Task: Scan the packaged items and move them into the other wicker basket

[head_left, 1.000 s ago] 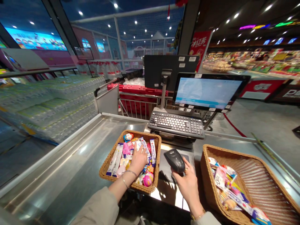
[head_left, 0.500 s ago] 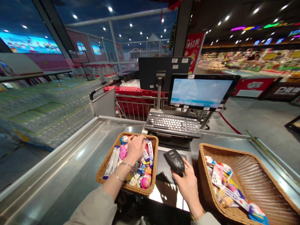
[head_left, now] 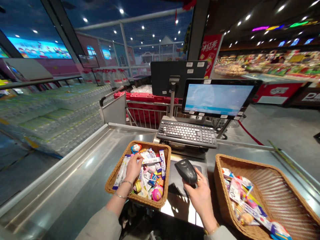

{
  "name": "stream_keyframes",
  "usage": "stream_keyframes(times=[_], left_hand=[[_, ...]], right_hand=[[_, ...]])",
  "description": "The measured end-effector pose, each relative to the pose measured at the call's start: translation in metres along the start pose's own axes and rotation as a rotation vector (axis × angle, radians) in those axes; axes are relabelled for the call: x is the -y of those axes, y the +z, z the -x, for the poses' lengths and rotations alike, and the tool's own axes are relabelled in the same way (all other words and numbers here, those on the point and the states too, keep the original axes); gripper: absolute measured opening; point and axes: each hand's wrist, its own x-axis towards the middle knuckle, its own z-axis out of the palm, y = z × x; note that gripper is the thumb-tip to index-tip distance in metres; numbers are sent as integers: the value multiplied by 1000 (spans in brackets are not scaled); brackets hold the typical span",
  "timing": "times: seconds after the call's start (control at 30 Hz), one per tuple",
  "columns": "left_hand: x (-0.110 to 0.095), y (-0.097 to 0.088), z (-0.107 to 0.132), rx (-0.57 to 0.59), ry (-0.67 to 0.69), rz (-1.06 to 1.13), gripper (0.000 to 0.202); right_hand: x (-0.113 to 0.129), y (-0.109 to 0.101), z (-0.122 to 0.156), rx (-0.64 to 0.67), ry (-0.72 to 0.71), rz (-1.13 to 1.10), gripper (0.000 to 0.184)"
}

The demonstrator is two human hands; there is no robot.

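Left hand (head_left: 133, 168) in wicker basket (head_left: 150, 145); right hand (head_left: 201, 196) on handheld barcode scanner (head_left: 187, 171).
The left fingers (head_left: 135, 164) curve narrowly onto wrapped packets (head_left: 150, 173); whether they hold one cannot be determined. The right fingers (head_left: 198, 181) close around the black scanner, beside the basket. A second wicker basket (head_left: 240, 161) with packets stands toward the right edge of the steel surface (head_left: 75, 176). Packet lettering is too small to read. A keyboard (head_left: 187, 134) sits beyond the scanner.

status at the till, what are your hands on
left grip down on snack packets in wicker basket, cannot tell if holding one; right grip closed on barcode scanner; second wicker basket to right of scanner
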Motion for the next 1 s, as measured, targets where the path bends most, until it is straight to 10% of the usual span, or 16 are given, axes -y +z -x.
stream_keyframes(times=[0.37, 1.0], left_hand=[[-17, 5, 20, 65, 446, -419, 36], [-21, 13, 7, 87, 477, -432, 5]], right_hand=[[0, -3, 0, 15, 2, -9, 33], [0, -14, -2, -38, -28, 2, 32]])
